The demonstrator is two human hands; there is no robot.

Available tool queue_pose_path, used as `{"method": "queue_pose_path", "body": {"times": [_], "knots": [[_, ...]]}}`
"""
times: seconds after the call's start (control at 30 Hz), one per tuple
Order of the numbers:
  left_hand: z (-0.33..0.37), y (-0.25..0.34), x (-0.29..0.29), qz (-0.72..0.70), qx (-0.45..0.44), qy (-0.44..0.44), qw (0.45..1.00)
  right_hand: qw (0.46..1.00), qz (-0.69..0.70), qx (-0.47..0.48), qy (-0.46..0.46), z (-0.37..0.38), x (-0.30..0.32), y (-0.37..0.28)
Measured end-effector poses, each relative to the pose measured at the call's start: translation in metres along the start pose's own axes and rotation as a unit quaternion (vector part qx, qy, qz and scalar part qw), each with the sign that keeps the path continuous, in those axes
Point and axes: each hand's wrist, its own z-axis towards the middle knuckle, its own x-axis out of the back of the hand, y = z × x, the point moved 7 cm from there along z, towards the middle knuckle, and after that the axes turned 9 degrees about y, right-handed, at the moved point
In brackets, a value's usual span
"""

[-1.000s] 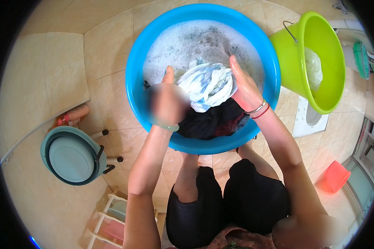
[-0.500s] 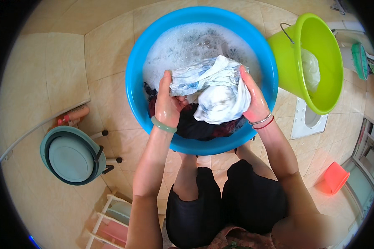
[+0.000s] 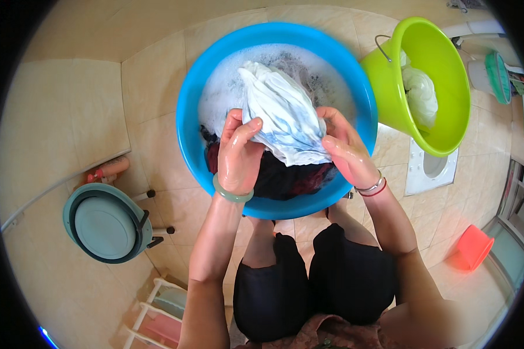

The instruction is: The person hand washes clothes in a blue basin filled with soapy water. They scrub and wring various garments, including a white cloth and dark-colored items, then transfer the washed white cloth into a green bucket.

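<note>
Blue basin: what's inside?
Suds at far side, dark cloth at near side. The white-and-blue cloth held above hides the middle; the bottom can't be seen.

A hand could pass over the foam at the far left of the blue basin; the held-up white-and-blue cloth blocks the middle. A green bucket crowds the right rim, knees the near side. Left, tiled floor gives room before the grey-green tub.

white cloth over blue tub, green bucket
</note>
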Motion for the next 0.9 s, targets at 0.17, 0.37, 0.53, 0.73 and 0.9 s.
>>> {"method": "queue_pose_path", "body": {"times": [0.17,0.37,0.53,0.73,0.9], "knots": [[-0.016,0.017,-0.041,0.002,-0.096,-0.046,0.994,0.994,0.078,0.033,0.063,-0.007,0.009,-0.027],[-0.008,0.013,-0.067,0.142,-0.190,-0.010,0.971,0.969,0.160,0.163,0.091,-0.027,0.020,-0.075],[-0.016,0.006,-0.118,0.160,-0.231,-0.048,0.959,0.936,0.233,0.250,0.089,-0.058,0.043,-0.120],[-0.016,-0.018,-0.190,0.242,-0.104,-0.122,0.957,0.774,-0.207,0.532,0.274,-0.115,0.071,-0.222],[0.001,-0.054,-0.240,0.159,-0.067,-0.161,0.972,0.741,-0.072,0.494,0.450,-0.122,0.134,-0.244]]}}
